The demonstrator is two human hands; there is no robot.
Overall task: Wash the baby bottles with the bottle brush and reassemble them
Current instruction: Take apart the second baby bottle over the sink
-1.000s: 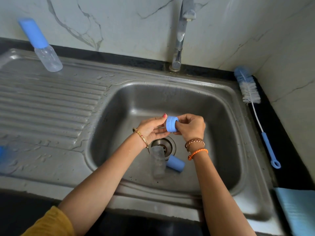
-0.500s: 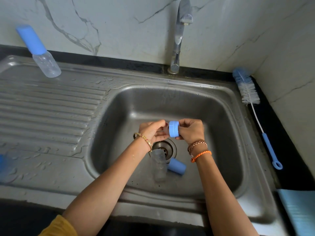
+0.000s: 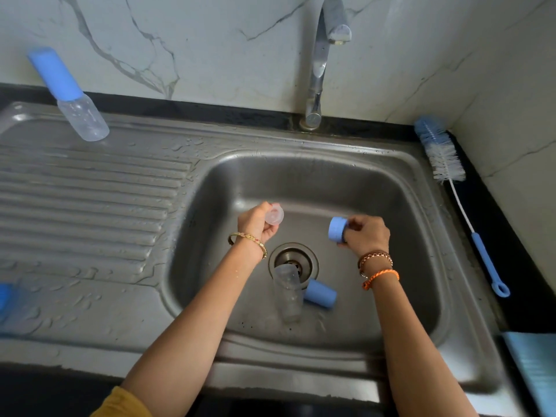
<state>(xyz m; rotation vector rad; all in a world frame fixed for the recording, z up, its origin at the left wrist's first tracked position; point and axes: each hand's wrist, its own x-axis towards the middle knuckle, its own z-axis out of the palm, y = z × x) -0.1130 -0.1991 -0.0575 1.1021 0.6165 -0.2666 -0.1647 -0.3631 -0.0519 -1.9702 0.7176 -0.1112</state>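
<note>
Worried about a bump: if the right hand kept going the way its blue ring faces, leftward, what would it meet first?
Probably the left hand holding the clear teat; depth unclear.

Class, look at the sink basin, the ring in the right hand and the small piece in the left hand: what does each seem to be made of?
Sink basin: brushed stainless steel, grey with dull reflections.
Blue ring: probably matte opaque plastic, evenly coloured.
Clear piece: translucent, likely silicone or soft plastic; the look leaves it open.
</note>
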